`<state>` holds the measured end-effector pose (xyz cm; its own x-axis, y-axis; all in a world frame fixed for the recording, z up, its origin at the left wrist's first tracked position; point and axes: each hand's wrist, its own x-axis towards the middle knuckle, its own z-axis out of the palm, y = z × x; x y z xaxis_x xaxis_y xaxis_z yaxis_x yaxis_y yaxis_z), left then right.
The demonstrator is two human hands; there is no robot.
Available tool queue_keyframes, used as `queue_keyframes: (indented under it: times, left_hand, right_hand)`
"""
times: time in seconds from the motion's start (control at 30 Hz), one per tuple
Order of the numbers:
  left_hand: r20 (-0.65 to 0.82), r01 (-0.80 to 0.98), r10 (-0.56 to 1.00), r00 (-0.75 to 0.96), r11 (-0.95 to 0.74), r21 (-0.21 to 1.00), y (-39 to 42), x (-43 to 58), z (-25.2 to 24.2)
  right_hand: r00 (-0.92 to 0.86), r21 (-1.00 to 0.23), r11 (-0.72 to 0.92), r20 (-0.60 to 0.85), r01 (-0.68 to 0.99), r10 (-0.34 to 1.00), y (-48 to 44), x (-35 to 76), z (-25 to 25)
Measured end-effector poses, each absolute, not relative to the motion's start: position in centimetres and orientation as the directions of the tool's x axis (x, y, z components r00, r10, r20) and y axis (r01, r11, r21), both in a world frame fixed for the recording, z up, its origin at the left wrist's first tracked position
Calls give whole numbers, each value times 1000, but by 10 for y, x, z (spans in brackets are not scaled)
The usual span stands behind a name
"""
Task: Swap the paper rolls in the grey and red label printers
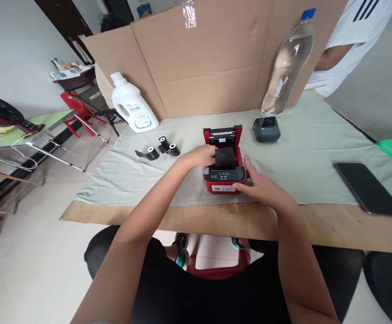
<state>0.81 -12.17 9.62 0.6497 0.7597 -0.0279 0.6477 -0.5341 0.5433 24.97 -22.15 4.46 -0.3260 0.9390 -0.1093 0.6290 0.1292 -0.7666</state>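
A red and black label printer [225,185] sits in front of me with its lid [222,134] tipped up and back. Inside its bay is a black roll [225,158]. My left hand [200,156] reaches in from the left, fingers closed at the roll's left side; the fingertips are partly hidden by it. My right hand [258,182] grips the printer's right side, thumb at the front corner and fingers along the side wall. Left of the printer, several small black rolls with white cores [153,153] lie on the cloth.
A small dark grey device [266,130] stands right of the printer, before a tall water bottle [288,69]. A white jug [135,108] leans at the back left against the cardboard screen [209,63]. A phone [369,188] lies right. Another person's sleeve [367,27] shows behind.
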Motion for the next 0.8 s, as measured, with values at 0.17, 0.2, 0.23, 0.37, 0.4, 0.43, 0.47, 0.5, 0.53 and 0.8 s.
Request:
queue_keyframes:
  times: [0.17, 0.2, 0.23, 0.37, 0.4, 0.43, 0.47, 0.5, 0.53, 0.8]
  left_hand:
    - [-106, 815, 842, 530, -470, 339, -124, 33, 106]
    - [-136, 824, 835, 533, -477, 305, -125, 35, 107]
    - [-157, 833, 831, 534, -484, 268, -126, 35, 108]
    - [-71, 819, 835, 546, -514, 257, -128, 25, 106]
    - [-22, 792, 830, 558, -525, 311, -130, 19, 106]
    - [23, 751, 820, 571, -534, 389, -133, 12, 107]
    - [67, 700, 816, 575, -532, 477, -137, 3, 109]
    - [109, 635, 814, 570, -521, 570, -141, -8, 111]
    - [156, 568, 824, 545, -500, 654, -147, -20, 115]
    - [202, 338, 979, -9, -187, 922, -195, -137, 100]
  right_hand:
    - [-316, -768, 103, -134, 632, 939, -223, 248, 48]
    - [-319, -770, 105, -133, 629, 938, -224, 248, 48]
    - [-323, -772, 109, -131, 627, 937, -224, 249, 47]
    - [-333, -772, 128, -114, 623, 936, -223, 249, 45]
    - [-332, -771, 131, -110, 623, 937, -223, 249, 45]
    - [-329, -771, 130, -108, 624, 938, -223, 249, 45]
    - [-326, -771, 127, -109, 624, 939, -223, 248, 45]
    - [-327, -773, 126, -110, 622, 939, -223, 248, 46]
    - [-331, -776, 128, -109, 617, 937, -223, 248, 47]
    - [-336, -780, 114, -128, 615, 933, -221, 247, 49]
